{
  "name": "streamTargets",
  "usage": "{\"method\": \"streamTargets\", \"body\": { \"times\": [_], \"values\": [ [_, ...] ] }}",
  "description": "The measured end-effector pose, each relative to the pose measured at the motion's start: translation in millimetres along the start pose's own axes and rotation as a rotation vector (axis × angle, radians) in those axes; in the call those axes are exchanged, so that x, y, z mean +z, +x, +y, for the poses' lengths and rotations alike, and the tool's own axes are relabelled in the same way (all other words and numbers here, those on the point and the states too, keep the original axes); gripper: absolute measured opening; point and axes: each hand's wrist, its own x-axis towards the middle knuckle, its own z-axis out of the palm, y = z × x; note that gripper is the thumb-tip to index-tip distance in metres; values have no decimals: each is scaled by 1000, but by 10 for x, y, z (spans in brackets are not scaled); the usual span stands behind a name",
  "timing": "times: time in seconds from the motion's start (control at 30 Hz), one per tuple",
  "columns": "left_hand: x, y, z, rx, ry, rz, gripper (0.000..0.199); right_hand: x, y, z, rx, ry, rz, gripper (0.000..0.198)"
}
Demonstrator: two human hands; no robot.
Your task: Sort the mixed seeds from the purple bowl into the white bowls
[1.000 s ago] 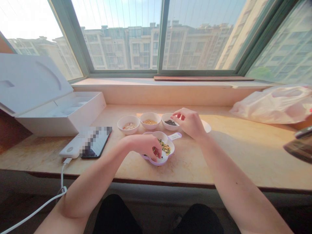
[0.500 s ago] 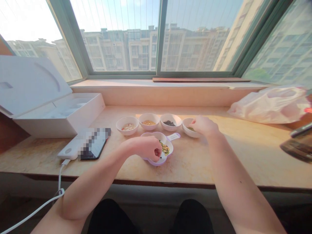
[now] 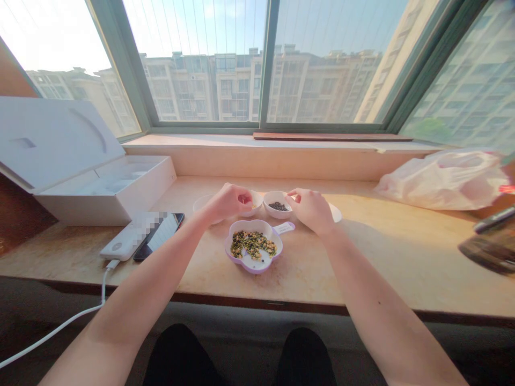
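My left hand (image 3: 230, 202), fingers pinched together, hovers at the left side of a white bowl of yellow grains (image 3: 255, 206). At the right rim of a white bowl (image 3: 277, 213) with black beans (image 3: 278, 206) is my right hand (image 3: 309, 208), thumb and fingers closed. Whatever either pinch contains is too small to make out. Nearer me stands a purple-rimmed, lobed dish (image 3: 257, 269) with a short handle (image 3: 284, 228), holding mixed green, yellow and black beans (image 3: 251, 244). My left hand partly hides the leftmost white bowl (image 3: 201, 202); my right hand covers most of the rightmost one (image 3: 335, 213).
An open white box (image 3: 120, 187) stands on the left of the tabletop (image 3: 386, 257). In front of it lie a white power bank with a cable (image 3: 116, 244) and a phone (image 3: 163, 236). On the right are a plastic bag (image 3: 442, 179) and a dark, shiny object (image 3: 488, 244).
My left hand has gone from over the lobed dish up to the yellow-grain bowl. My right hand has shifted left from the green-bean bowl to the black-bean bowl.
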Motion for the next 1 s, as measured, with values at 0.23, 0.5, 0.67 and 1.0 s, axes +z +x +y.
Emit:
{"method": "streamTargets", "body": {
  "times": [0.23, 0.5, 0.67, 1.0],
  "values": [
    [39, 349, -60, -135, 488, -21, 17, 102, -28, -92, -183, 155, -66, 25],
    [98, 283, -94, -150, 555, -82, 26, 159, -72, -138, -282, 351, -192, 27],
    [-15, 46, -3, -73, 488, -48, 28, 77, -104, -278, -324, 592, -340, 31],
    [-82, -128, 122, -57, 438, -139, 33, 174, -430, -845, -562, 248, -660, 30]
  ]
}}
